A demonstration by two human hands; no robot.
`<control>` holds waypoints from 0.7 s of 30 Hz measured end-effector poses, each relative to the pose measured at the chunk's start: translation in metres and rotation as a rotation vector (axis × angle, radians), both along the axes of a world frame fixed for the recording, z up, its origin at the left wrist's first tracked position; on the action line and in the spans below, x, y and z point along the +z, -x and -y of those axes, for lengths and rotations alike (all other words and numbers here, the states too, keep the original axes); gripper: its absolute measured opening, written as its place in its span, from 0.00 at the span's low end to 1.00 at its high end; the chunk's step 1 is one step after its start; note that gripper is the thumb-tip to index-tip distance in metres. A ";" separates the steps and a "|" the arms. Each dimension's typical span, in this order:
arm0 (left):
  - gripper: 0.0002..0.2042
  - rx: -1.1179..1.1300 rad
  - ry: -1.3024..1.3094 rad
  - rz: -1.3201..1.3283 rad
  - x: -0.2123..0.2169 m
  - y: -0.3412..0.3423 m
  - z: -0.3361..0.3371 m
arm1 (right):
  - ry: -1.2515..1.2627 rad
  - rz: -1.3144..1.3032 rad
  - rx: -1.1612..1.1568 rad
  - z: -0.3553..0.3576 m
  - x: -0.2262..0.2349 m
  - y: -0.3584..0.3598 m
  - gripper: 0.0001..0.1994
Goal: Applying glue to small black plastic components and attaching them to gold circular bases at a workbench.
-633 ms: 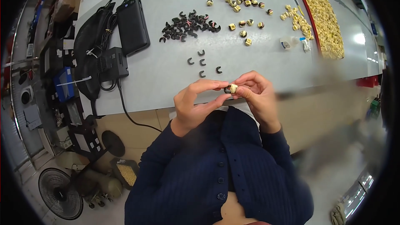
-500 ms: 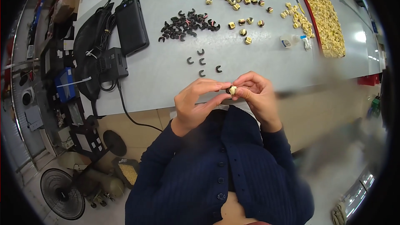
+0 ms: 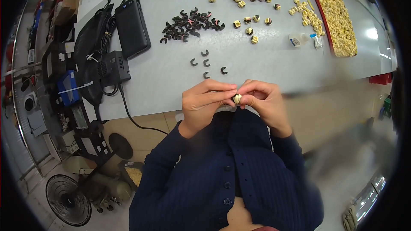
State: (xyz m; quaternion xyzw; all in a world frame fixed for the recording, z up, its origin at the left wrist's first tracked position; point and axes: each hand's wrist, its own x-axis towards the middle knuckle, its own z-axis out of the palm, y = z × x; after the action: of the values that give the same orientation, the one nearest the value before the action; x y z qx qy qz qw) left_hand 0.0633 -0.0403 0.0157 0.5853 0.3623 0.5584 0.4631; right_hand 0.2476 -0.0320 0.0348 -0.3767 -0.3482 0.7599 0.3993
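Pinching one piece (image 3: 237, 99) from opposite sides, left hand (image 3: 200, 102) and right hand (image 3: 266, 101) seemingly steady it; black arcs (image 3: 206, 65) lie near, likely for easy reach

Held piece (image 3: 236, 99) was cream and black. C-pieces (image 3: 191, 30) looked black to me, some pink-flecked; tray (image 3: 320, 17) red, chunks (image 3: 337, 23) pale yellow, cardigan (image 3: 188, 184) navy.

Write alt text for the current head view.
Left hand and right hand pinch a small cream-and-black block by the edge of a grey table. On it lie black C-shaped pieces, more blocks, a bottle and a red tray of cream pieces.
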 end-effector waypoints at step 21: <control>0.17 0.032 -0.263 -0.467 0.018 -0.022 -0.034 | -0.038 0.141 -0.178 -0.009 -0.005 -0.018 0.07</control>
State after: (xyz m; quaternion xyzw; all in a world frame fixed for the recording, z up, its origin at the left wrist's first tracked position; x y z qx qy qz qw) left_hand 0.0852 -0.0065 0.0333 0.7475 0.3928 0.4579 0.2781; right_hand 0.2655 -0.0226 0.0297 -0.4511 -0.3549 0.6862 0.4469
